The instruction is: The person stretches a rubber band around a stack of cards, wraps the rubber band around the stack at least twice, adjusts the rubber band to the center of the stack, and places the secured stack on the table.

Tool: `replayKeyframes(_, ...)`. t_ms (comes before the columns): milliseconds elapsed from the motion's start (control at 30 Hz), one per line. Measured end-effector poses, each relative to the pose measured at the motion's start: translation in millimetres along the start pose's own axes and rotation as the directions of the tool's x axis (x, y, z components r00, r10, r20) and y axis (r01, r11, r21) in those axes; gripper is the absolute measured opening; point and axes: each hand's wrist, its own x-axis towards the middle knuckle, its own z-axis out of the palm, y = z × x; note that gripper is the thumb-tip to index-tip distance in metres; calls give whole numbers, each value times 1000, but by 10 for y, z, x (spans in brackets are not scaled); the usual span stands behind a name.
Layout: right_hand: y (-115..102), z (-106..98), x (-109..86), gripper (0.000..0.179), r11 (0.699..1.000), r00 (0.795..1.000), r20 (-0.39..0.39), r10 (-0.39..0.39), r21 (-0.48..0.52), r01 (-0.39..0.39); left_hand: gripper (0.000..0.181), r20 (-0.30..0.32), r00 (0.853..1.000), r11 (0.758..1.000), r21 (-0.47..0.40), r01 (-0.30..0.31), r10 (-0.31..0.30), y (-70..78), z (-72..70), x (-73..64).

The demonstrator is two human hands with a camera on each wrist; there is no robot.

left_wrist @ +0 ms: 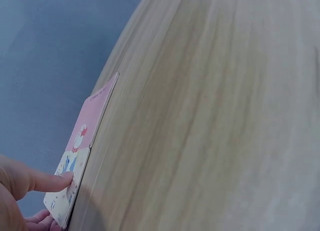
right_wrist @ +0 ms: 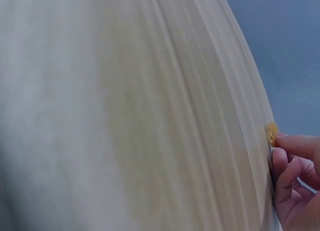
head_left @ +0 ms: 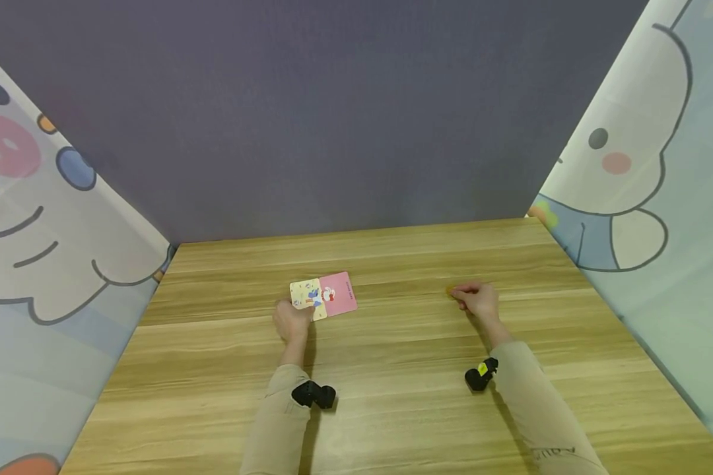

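Observation:
A flat cream-and-pink booklet (head_left: 339,294) with cartoon figures lies on the wooden table, left of the middle. Whether its two halves are one folded piece or two pieces side by side, I cannot tell. My left hand (head_left: 292,320) holds the cream half at its near left corner. In the left wrist view the thumb (left_wrist: 52,181) presses on top while other fingers are at the edge. Over at the right, my right hand (head_left: 477,301) pinches a small yellow-orange piece (right_wrist: 271,133) between thumb and finger, low at the tabletop. Fingers partly hide that piece, so its kind is unclear.
The wood-grain table (head_left: 392,376) ends at a dark grey wall panel (head_left: 356,119) behind. Cartoon-printed curtains (head_left: 65,218) stand at the left and right sides. Each sleeve carries a black wrist camera (head_left: 313,394).

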Motion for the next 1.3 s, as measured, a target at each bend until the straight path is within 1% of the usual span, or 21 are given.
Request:
replayKeyframes(67,4,0,-6,20,1000,1000,-6,15,9,-15,43,12,1000,1000,-3,8,-8,-2,-6,-2)
replayKeyframes(167,5,-3,-16,23,999,1000,-4,31,34,-31,43,31,1000,1000,-1,4,-4,-5,-22,-11)
replayKeyframes(300,-17,-15,-38,24,996,999,-2,51,78,-50,44,50,998,1000,-6,-27,27,-17,-35,-16)
replayKeyframes(433,-57,-25,-67,23,989,998,10,68,133,-68,47,71,996,998,-50,-46,50,-28,-49,-19)
replayKeyframes(600,-114,-45,-115,20,975,996,29,88,200,-92,52,84,992,987,-140,-80,92,-24,-66,-31)
replayKeyframes(667,-142,-52,-145,19,974,996,22,85,210,-88,54,88,990,980,-178,-93,110,-28,-72,-37)
replayKeyframes(767,-178,-63,-194,21,981,998,5,61,185,-61,56,99,986,966,-238,-104,130,-46,-83,-43)
replayKeyframes(867,-200,-79,-238,24,984,999,11,35,175,-36,56,119,983,953,-285,-102,141,-61,-99,-45)
replayKeyframes(1000,-238,-97,-296,28,974,998,43,36,221,-45,53,137,980,943,-320,-92,142,-67,-125,-45)
replayKeyframes(1133,-296,-106,-361,17,959,995,86,49,276,-71,44,130,982,928,-364,-79,134,-49,-158,-62)
replayKeyframes(1167,-312,-107,-377,13,954,994,97,48,290,-74,42,128,983,921,-384,-71,129,-42,-167,-69)
replayKeyframes(1233,-341,-106,-405,6,939,991,126,43,332,-83,38,132,984,896,-441,-47,117,-36,-178,-81)
replayKeyframes(1300,-365,-105,-430,7,924,989,147,32,372,-86,36,134,986,868,-497,-21,100,-30,-187,-91)
